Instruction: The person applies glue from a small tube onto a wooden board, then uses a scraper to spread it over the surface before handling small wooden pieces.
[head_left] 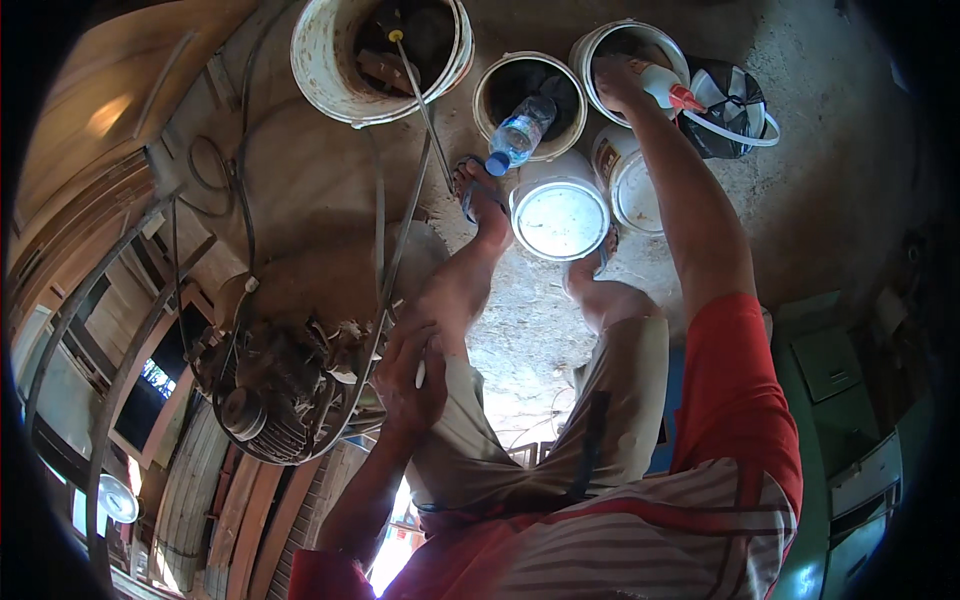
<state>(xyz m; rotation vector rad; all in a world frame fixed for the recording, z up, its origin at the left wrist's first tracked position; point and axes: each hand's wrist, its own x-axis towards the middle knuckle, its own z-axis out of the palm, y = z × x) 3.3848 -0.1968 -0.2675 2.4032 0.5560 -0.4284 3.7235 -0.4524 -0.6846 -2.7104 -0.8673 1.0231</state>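
Observation:
My right hand [618,85] reaches into the open white bucket [588,65] at the far right; its fingers are hidden or too dark to make out. Beside it in that bucket leans a white bottle [661,84] with a red nozzle cap. My left hand [408,375] rests by my left knee, its fingers bent around a small white stick [420,374] whose kind I cannot make out. Next to the right-hand bucket, a clear plastic bottle [522,130] with a blue cap lies across the top of another open bucket [483,105].
A large stained bucket [320,60] holds a long metal rod [425,105]. Two white lidded tubs [560,220] [637,195] stand between my feet and the buckets. A black plastic bag [728,105] sits at right. A dusty motor [270,390], cables and wooden boards [235,510] crowd the left.

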